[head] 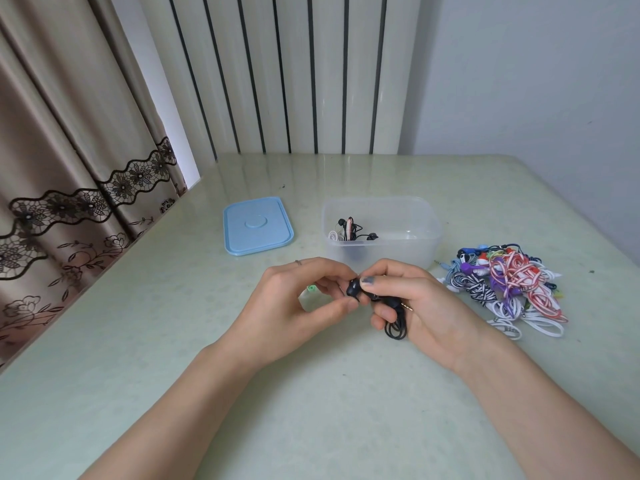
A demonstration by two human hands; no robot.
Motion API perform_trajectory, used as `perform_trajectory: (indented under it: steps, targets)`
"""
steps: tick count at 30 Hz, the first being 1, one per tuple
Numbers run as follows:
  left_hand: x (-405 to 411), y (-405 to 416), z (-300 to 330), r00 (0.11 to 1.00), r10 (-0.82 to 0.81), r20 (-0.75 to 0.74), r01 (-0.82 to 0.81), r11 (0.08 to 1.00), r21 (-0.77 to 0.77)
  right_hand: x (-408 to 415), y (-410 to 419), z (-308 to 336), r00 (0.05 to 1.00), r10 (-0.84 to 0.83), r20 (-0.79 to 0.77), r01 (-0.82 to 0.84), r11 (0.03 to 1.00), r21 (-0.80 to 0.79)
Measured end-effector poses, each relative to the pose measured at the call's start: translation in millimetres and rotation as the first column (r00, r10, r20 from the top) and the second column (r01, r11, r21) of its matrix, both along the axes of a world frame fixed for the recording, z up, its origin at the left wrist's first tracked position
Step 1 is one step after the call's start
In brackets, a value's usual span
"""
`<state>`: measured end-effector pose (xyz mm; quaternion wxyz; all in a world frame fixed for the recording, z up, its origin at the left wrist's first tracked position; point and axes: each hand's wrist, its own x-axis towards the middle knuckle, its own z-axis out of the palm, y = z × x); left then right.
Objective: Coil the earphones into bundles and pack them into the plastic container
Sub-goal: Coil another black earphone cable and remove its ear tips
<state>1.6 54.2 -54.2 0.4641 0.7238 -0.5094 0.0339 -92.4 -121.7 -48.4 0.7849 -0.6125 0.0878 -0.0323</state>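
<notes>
We see a pale green table [173, 341]. On it lie a blue lid [258, 225], a clear container [408, 244] just right of it with a few earphones inside, and, further right, a tangled pile of earphones [505, 289] in many colours.

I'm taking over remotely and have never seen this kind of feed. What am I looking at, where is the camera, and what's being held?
There is no machine here: these are a person's bare arms, filmed by one wide-angle camera on their head, looking down at a pale green table. The left hand and right hand together hold a black earphone, its cable looped into a small coil below the right fingers. Behind stands an open clear plastic container with a few earphones inside, its blue lid lying flat to its left. A tangled pile of coloured earphones waits on the right.
</notes>
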Motion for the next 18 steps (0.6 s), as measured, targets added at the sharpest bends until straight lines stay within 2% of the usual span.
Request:
perform_trajectory:
  steps: [4,6,8,12,18]
  targets:
    - [0,-1,-2,1.000,0.015,-0.009,-0.015,1.000,-0.025,0,0,-1,1.000,0.000,0.002,0.000,1.000,0.015]
    - [2,0,-5,0.996,0.027,-0.084,-0.028,0.999,-0.017,0,-1,0,1.000,0.002,-0.003,-0.002,0.999,0.048]
    - [4,-1,-10,0.988,0.031,-0.151,-0.024,0.998,0.052,0,-3,1,1.000,0.008,-0.002,-0.008,0.993,0.121]
    - [1,-5,-17,0.991,-0.005,-0.135,0.024,0.989,0.145,1,-3,2,0.996,0.086,0.018,-0.087,0.935,0.344]
    - [4,-6,-18,0.997,0.049,-0.065,-0.038,0.986,0.163,0,1,1,0.981,0.184,0.058,-0.191,0.879,0.437]
